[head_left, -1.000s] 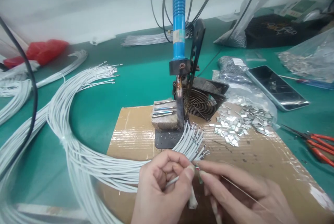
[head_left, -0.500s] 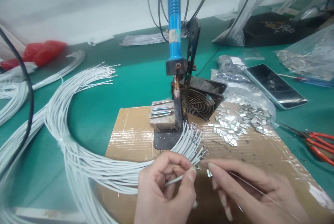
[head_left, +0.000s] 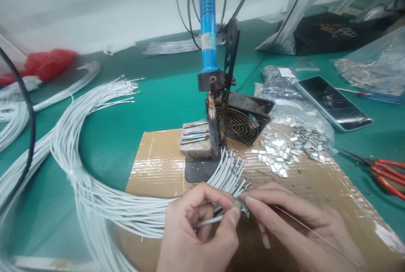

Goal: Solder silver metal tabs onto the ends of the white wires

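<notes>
Left hand [head_left: 202, 225] — grip closed on a white cable [head_left: 209, 221] — right hand [head_left: 291, 221] close beside.

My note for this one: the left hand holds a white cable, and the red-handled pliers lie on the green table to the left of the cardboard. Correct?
Not quite: the head view shows the red-handled pliers on the green table to the right of the cardboard. The left hand does hold a white cable.
</notes>
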Motion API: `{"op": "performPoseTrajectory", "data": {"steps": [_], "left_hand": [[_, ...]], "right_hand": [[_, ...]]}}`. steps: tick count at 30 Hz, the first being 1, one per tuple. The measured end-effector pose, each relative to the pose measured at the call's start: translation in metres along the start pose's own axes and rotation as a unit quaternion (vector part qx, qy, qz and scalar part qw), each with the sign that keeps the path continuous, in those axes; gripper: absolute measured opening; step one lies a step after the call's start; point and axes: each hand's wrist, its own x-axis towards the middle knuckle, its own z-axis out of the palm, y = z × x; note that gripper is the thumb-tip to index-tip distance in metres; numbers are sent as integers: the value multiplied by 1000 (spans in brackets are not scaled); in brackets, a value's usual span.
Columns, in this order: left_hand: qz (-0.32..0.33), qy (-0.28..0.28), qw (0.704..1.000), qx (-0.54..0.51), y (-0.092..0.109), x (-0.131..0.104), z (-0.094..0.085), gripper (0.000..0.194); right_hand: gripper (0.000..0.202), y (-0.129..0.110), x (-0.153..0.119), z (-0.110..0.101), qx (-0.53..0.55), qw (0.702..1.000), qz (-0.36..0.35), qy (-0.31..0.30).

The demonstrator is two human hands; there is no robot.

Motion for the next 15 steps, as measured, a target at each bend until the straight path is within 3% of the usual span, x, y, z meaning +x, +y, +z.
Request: {"op": "performPoseTrajectory", "data": {"steps": [2,7,12,15], "left_hand": [[-11,0,1000,-18,4,0,2,12],[-5,-1,997,-78,6,1,4,16],[1,-2,997,-73,5,2,4,16],[9,0,998,-61,5,3,4,16]], "right_hand": [[9,0,2,-3,-24,999,-27,-27],[15,-1,4,-2,-41,999,-33,-7],[13,4,6,-11,-88,992,-64,-63],[13,3,8,-13,-97,990,-78,-67]]}}
